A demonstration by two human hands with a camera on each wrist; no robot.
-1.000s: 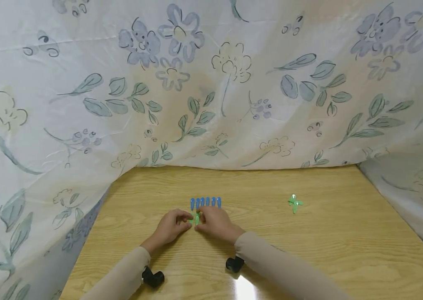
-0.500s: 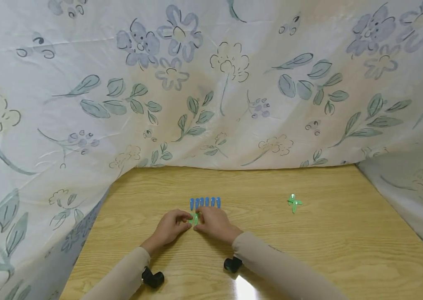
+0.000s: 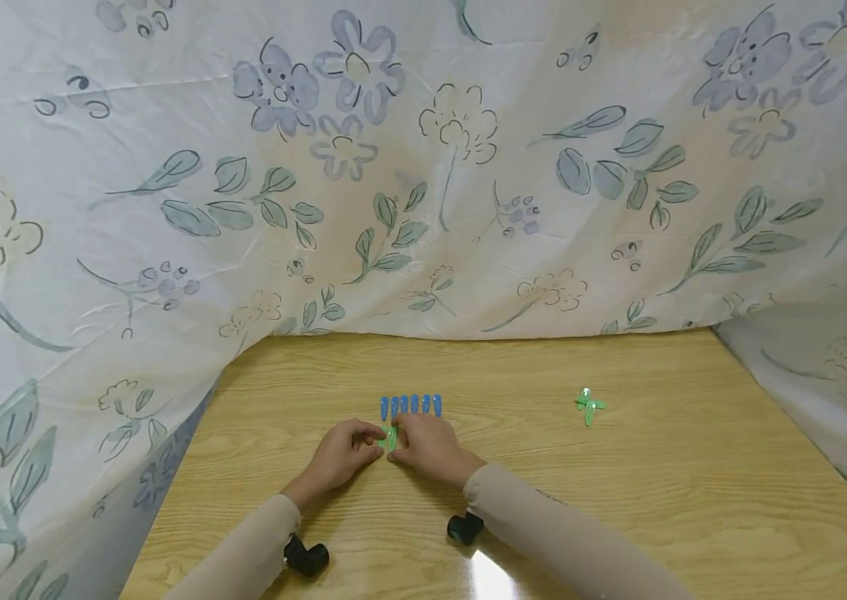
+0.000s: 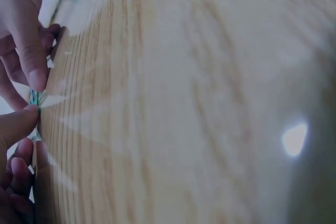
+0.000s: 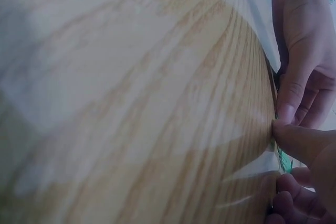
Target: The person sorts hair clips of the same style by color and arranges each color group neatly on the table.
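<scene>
Two small green snap hair clips lie side by side on the wooden table, upright in the head view. My left hand (image 3: 339, 454) pinches the left green clip (image 3: 382, 442) between thumb and fingers. The right green clip (image 3: 393, 437) sits between the thumb and index finger of my right hand (image 3: 431, 446), one at each end. Just beyond the hands runs a row of several blue snap hair clips (image 3: 414, 404), their lower ends partly covered by the right hand. In the right wrist view, a bit of green clip (image 5: 285, 160) shows among the fingers.
Farther right on the table (image 3: 664, 483) lies a small loose pile of green hair clips (image 3: 589, 406). A flowered cloth (image 3: 461, 250) hangs behind the table and down both sides. Black wrist cameras (image 3: 307, 556) sit below both sleeves, close over the tabletop.
</scene>
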